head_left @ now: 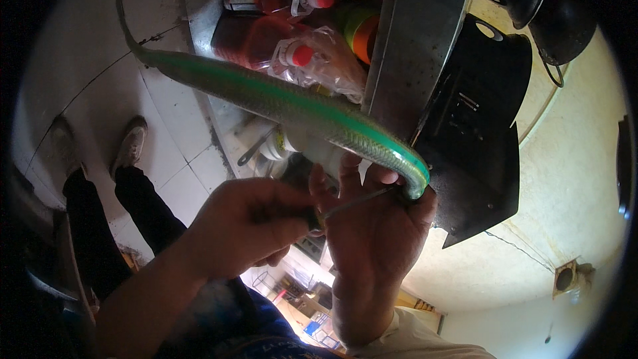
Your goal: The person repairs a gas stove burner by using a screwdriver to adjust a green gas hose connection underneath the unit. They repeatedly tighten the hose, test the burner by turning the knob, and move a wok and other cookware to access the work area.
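Note:
A long slender fish with a silvery body and a green sheen stretches across the upper middle of the view, its thread-thin tail rising to the top left. My right hand has its palm turned up, and its thumb and fingers close round the fish's narrow near end. From the lower left comes my left hand, closed on the dark handle of what looks like a small knife. The thin blade points across my right palm toward the gripped end; whether it touches the fish I cannot tell.
Large bottles of dark liquid with red caps lie beside a crumpled plastic bag and an orange-green container. A metal edge borders a black panel on the right. White jar near the fish; tiled floor left.

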A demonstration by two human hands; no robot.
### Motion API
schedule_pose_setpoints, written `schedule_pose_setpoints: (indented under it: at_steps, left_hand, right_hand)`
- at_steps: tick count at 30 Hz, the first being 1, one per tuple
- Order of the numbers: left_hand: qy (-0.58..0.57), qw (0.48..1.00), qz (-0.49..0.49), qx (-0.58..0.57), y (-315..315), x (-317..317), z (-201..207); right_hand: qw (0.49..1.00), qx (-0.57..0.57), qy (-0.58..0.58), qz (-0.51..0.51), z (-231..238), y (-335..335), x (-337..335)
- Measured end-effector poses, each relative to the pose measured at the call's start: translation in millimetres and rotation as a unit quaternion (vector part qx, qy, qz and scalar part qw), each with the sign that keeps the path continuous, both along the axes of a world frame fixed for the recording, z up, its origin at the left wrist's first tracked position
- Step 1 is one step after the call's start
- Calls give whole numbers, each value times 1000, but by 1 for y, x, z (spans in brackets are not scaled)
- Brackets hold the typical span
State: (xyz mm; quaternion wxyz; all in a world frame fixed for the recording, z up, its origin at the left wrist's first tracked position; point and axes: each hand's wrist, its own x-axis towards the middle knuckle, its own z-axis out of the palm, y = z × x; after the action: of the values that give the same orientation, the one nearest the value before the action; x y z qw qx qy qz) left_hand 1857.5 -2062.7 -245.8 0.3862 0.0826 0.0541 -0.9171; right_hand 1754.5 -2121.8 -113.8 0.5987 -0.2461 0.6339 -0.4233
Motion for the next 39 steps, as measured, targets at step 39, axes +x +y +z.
schedule_pose_setpoints:
  at_steps: [39]
  left_hand:
    - [95,994,-61,-8,-13,12,-4]
  right_hand:
    - [995,22,-97,-25,6,3,-23]
